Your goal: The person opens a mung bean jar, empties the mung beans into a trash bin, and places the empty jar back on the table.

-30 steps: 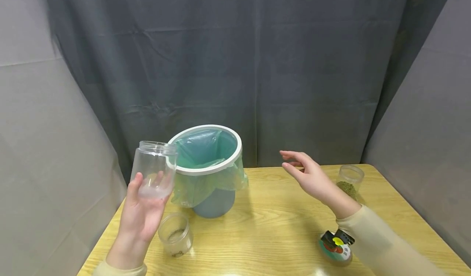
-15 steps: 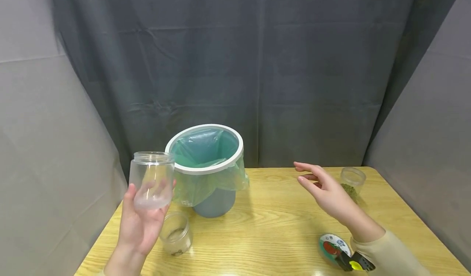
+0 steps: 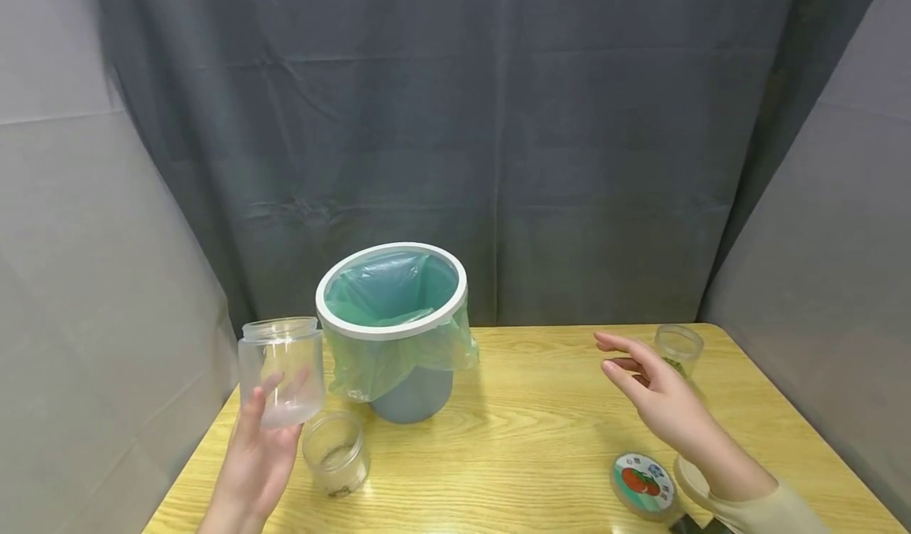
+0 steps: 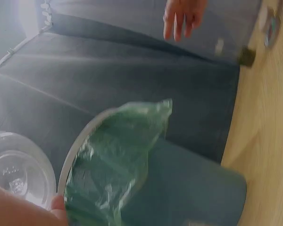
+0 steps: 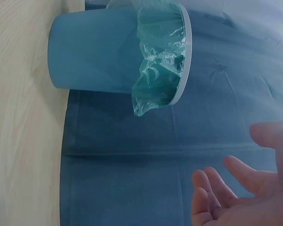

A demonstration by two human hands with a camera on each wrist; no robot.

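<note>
My left hand (image 3: pixel 255 463) grips a clear plastic jar (image 3: pixel 283 372) around its lower part. The jar is upright and lidless, raised at the left of the bin (image 3: pixel 413 395), and only a whitish tint shows at its base. From the left wrist view I see the base of the clear jar (image 4: pixel 21 176) beside the fingers. My right hand (image 3: pixel 665 399) hovers over the right side of the table with nothing in it, fingers relaxed and slightly bent. The right wrist view shows the same right hand (image 5: pixel 250 193) apart from the bin (image 5: pixel 96 52).
The bin has a white rim and a green bag liner (image 3: pixel 391 289). Near its front left stands a low clear jar (image 3: pixel 337 455) with a little dark matter inside. A jar of green flakes (image 3: pixel 678 348) and a tomato-printed round lid (image 3: pixel 643 482) lie at right, beside a pale round object (image 3: pixel 690 479).
My left hand has lowered and moved slightly left, bringing the tilted jar upright. My right hand has drifted right and toward me, uncovering the printed lid.
</note>
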